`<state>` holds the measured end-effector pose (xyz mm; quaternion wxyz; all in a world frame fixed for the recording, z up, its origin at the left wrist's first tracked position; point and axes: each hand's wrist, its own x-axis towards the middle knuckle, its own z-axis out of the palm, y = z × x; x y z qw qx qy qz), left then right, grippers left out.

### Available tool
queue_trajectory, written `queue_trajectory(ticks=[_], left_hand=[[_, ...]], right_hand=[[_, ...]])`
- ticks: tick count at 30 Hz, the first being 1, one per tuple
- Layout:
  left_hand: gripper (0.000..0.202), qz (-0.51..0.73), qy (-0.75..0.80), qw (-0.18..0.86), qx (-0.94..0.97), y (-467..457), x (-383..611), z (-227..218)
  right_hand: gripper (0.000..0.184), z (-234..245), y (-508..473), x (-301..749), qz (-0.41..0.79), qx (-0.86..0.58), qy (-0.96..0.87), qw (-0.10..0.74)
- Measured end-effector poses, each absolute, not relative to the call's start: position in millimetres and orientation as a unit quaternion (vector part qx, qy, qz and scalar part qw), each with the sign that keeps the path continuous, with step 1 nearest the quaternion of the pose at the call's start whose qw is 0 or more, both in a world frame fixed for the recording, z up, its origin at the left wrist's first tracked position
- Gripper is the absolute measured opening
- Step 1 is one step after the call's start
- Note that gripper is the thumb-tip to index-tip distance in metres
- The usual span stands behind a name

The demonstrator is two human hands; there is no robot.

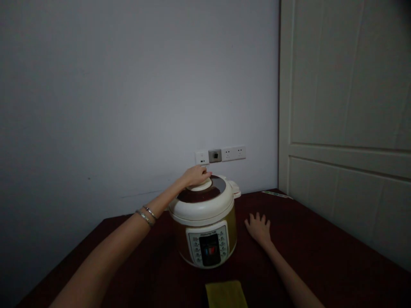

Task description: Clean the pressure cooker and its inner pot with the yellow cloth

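Observation:
A white and gold electric pressure cooker (180, 239) stands upright on a dark red table, its button panel (210, 248) facing me. My left hand (195, 176) reaches over its lid with the fingers curled round the white lid handle (202, 185), covering part of it. The lid sits on the pot. To the right of the cooker, apart from it, my right hand (258, 229) rests palm down on the tabletop with fingers spread, holding nothing. Two bracelets (147, 215) circle my left wrist.
At the table's front edge of view lies a yellow-green folded item (226, 294), partly cut off. Wall sockets (233, 153) sit behind the cooker. A thin patterned strip (276, 194) lies at the back right of the table (308, 256). A pale panelled door (346, 128) borders the right side.

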<state>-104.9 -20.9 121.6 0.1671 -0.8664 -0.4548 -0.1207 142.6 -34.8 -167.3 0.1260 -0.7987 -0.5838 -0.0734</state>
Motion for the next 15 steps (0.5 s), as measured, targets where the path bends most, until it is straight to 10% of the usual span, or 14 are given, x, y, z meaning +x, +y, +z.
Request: queue_trajectory(ticks=[15], left_hand=[[0.05, -0.126, -0.431, 0.173, -0.877, -18.2, -105.9, 122.4]], right_hand=[[0.05, -164.5, -37.9, 140.5, -0.075, -0.799, -0.582, 0.132]])
